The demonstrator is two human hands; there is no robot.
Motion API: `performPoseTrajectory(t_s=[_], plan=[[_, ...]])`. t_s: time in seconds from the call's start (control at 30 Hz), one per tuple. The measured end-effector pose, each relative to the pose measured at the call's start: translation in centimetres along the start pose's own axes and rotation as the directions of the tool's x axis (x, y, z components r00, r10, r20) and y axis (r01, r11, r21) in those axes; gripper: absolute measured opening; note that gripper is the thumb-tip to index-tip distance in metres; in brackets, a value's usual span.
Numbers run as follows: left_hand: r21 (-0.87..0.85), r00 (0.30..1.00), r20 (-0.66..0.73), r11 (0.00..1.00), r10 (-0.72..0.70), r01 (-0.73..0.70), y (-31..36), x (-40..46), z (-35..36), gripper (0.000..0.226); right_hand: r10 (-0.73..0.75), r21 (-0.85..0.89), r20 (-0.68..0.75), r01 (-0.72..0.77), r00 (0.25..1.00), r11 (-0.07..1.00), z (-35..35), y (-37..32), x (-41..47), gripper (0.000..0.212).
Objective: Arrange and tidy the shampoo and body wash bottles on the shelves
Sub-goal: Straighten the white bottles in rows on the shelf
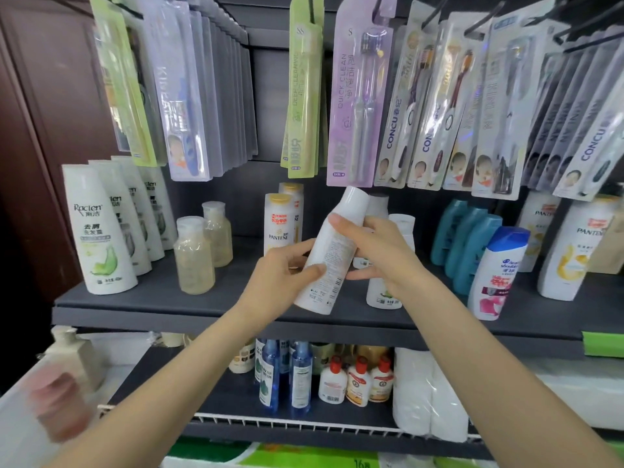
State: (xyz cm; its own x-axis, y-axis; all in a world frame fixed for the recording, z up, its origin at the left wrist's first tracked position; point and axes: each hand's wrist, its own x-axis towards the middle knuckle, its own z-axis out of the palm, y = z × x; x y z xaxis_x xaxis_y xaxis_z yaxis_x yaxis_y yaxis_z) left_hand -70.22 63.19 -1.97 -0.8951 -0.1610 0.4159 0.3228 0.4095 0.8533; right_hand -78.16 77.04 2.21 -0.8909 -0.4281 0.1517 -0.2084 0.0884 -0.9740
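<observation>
Both my hands hold one white bottle [332, 255] tilted in front of the grey upper shelf [202, 300], its printed back label towards me. My left hand [282, 278] grips its lower body, and my right hand [374, 246] wraps round its upper part below the cap. Behind them stand more white bottles [383, 295]. A row of white Racten bottles [98, 231] fills the shelf's left end, with two clear yellowish bottles [194, 256] beside it. Two Pantene bottles [278, 221] stand mid-shelf.
Teal bottles [466, 238], a Head & Shoulders bottle [496, 271] and larger Pantene bottles [570, 244] crowd the right end. Toothbrush packs [354, 106] hang overhead. The lower shelf [236, 393] carries blue spray bottles [300, 376], red-capped bottles [358, 380] and paper rolls [425, 396].
</observation>
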Motion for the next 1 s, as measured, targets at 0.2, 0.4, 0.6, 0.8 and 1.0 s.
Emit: performPoseTrajectory(t_s=[0.2,0.4,0.6,0.8,1.0], plan=[[0.316,0.977,-0.086,0.935,0.197,-0.16,1.0,-0.1,1.2,0.051,-0.009,0.115,-0.095,0.02,0.995,0.993,0.2,-0.2,0.3,0.034],[0.178,0.996,0.01,0.98,0.084,-0.084,1.4,1.4,1.3,0.043,-0.088,0.102,-0.102,0.099,0.991,0.99,-1.1,0.2,0.4,0.027],[-0.094,0.998,0.023,0.994,-0.058,0.06,0.9,3.8,1.3,0.036,-0.137,0.161,-0.003,0.136,0.991,0.977,-2.5,1.4,0.2,0.033],[0.088,0.996,-0.08,0.996,0.033,-0.026,-0.4,5.2,2.4,0.037,-0.382,-0.316,-0.078,0.34,0.921,0.886,-4.8,0.8,0.9,0.027],[0.192,0.982,-0.187,0.981,0.011,0.026,-2.2,7.0,3.8,0.038,-0.46,-0.61,-0.141,0.289,0.877,0.738,-7.9,0.8,2.9,0.031]])
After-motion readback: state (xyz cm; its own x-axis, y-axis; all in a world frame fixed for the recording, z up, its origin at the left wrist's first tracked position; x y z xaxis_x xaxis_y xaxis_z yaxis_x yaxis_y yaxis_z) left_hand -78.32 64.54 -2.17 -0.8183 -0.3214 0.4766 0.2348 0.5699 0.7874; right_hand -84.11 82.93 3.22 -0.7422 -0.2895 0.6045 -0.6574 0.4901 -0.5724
